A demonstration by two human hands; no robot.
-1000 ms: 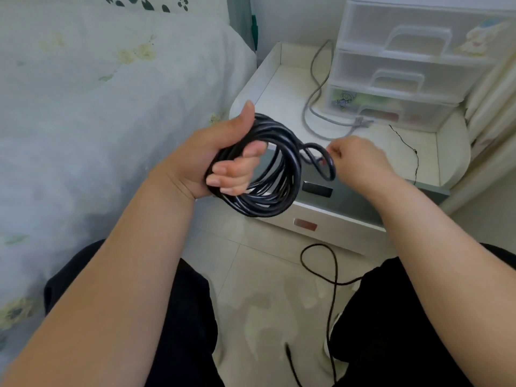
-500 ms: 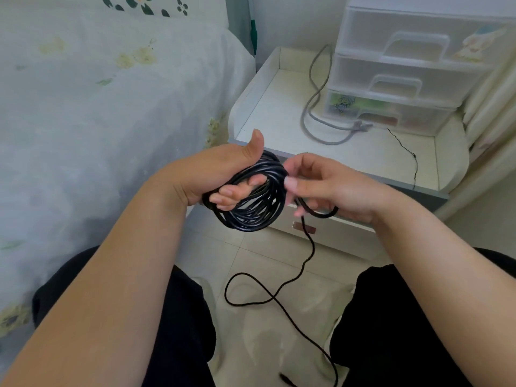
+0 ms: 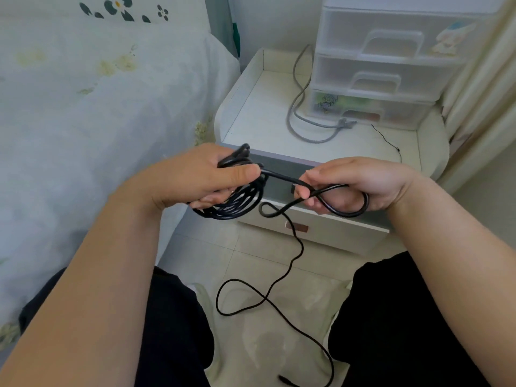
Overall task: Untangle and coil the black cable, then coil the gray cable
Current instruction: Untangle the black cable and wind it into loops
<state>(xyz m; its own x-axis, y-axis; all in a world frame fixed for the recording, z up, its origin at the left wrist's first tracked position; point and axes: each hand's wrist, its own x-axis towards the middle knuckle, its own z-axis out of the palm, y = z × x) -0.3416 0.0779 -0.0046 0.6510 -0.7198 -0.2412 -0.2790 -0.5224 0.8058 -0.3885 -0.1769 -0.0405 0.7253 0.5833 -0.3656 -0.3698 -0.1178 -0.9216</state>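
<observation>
My left hand point(image 3: 195, 177) grips a bundle of black cable point(image 3: 237, 203) coils, thumb pressed across the top of them. A strand runs from the bundle to my right hand point(image 3: 354, 185), which pinches it and holds a fresh loop hanging under the palm. The loose tail drops from that loop to the tiled floor, curls once and ends at a plug at the bottom edge. The gray cable point(image 3: 300, 118) lies in a loose curve on the white bedside table point(image 3: 251, 118), untouched.
A clear plastic drawer unit point(image 3: 391, 65) stands at the back of the bedside table. A thin black wire point(image 3: 388, 141) lies on its right side. The bed with a floral sheet point(image 3: 83, 107) is to my left, a curtain point(image 3: 483, 88) to the right. My knees frame the floor below.
Both hands have dropped lower and drawn apart. My right hand has pulled a new loop out to the right, and my left hand has turned the bundle flatter under the thumb.
</observation>
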